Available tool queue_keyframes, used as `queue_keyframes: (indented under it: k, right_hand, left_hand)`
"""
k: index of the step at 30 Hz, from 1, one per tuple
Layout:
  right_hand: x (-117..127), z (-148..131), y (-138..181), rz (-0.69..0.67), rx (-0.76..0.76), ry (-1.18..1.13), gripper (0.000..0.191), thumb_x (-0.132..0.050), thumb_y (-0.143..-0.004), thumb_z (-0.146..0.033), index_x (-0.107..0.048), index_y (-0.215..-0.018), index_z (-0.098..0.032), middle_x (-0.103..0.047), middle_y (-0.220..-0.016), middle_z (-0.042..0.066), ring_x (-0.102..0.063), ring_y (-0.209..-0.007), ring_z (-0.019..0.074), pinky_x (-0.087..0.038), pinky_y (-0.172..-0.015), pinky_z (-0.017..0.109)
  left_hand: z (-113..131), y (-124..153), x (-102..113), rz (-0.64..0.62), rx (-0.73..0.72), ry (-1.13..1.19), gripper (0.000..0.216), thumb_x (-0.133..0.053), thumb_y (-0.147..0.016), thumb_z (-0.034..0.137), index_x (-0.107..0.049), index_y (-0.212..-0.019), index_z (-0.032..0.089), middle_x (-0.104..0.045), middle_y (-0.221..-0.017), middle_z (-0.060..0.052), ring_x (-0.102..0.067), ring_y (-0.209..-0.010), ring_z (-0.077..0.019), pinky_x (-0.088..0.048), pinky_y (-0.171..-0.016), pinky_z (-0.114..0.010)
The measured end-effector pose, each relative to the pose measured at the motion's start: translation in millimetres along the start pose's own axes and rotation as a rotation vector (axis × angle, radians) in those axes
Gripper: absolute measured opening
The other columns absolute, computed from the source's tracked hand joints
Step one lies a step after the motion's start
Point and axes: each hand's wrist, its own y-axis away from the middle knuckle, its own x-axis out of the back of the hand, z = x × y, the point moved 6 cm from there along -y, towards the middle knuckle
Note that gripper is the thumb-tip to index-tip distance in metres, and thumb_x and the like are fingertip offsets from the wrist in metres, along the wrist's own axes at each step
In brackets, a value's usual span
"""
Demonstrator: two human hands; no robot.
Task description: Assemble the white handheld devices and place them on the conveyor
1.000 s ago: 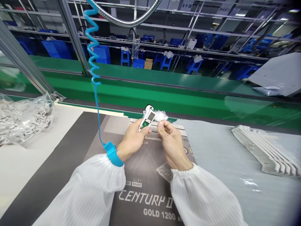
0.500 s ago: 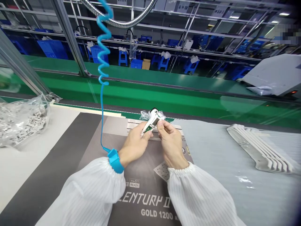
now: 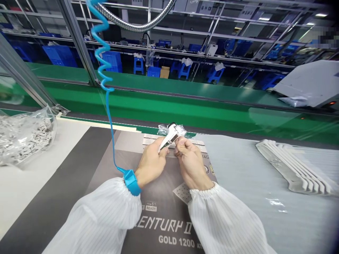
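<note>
The left hand (image 3: 151,161) grips a smooth, tapered white device (image 3: 171,133) beside the narrowly pinched right hand (image 3: 191,163).

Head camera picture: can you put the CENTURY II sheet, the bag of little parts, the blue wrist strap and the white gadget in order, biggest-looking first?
1. CENTURY II sheet
2. Bag of little parts, partly cut off
3. Blue wrist strap and white gadget: too alike to rank
</note>
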Motion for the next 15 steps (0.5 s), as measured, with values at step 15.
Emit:
queue_keyframes:
  k: [15]
  right_hand:
    - [7.9,7.5,-0.7,0.135,-0.061,-0.006,0.054,-0.087,-0.054,-0.063,-0.067,-0.074,-0.018,-0.048,-0.059,-0.005,-0.029,-0.053,0.0083,-0.024,-0.053,0.027]
  left_hand:
    - [5.7,6.8,-5.3,0.094,-0.16,-0.138,0.039,-0.046,-0.094,0.017,-0.058,-0.131,0.022,-0.07,-0.11,-0.008,-0.065,-0.105,-0.0233,-0.048,-0.095,-0.037]
